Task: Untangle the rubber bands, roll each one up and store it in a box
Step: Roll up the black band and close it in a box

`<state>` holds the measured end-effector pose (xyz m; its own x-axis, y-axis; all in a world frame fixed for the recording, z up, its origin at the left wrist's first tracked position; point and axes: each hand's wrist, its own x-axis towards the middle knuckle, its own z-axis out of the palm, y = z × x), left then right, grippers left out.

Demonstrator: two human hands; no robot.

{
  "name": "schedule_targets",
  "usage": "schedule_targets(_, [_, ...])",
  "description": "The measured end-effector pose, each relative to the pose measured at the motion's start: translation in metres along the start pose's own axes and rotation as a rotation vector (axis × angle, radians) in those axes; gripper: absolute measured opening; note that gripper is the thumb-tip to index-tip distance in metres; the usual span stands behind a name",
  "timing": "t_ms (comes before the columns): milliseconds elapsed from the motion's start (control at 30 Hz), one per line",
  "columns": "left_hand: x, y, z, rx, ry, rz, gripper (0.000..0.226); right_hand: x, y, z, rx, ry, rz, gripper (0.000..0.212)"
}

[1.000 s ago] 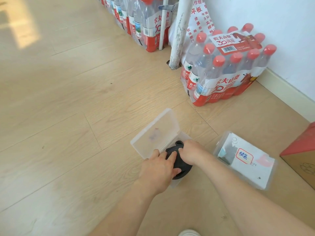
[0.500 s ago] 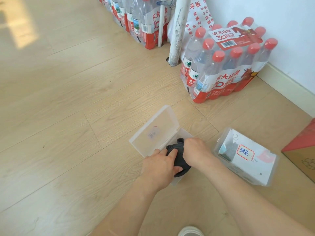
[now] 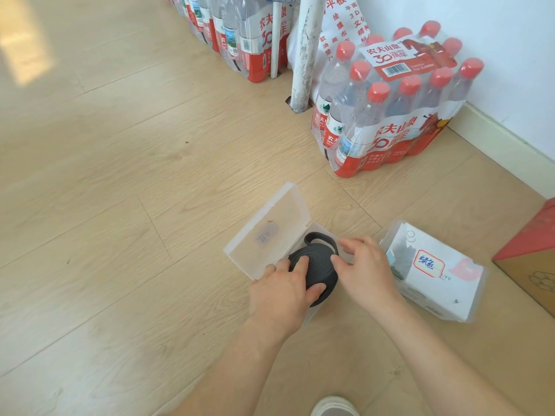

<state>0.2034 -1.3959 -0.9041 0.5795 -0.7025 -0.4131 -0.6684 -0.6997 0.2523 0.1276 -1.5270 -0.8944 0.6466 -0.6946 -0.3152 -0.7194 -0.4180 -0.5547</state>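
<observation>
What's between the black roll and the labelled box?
The right hand, fingertips at the roll, with the labelled box beyond it. Head view.

Bare floor (image 3: 120, 235) left of open box (image 3: 279, 211); labelled box (image 3: 435, 274) close right, bottle pack (image 3: 390, 115) behind.
</observation>
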Motion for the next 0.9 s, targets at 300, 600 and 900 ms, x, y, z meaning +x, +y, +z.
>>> schedule_targets(300, [0.001, 0.011, 0.011, -0.107, 0.071, -0.033, 0.062, 0.008, 0.036, -0.009, 0.152, -0.256, -0.092, 0.054])
schedule_targets(600, [-0.005, -0.016, 0.006, -0.134, 0.181, -0.055, 0.055, -0.025, 0.041, 0.031, 0.303, -0.186, -0.088, 0.041])
schedule_targets(900, [-0.015, -0.042, -0.003, -0.35, 0.139, 0.011, 0.055, -0.033, 0.043, 0.033, 0.225, -0.11, -0.164, 0.034])
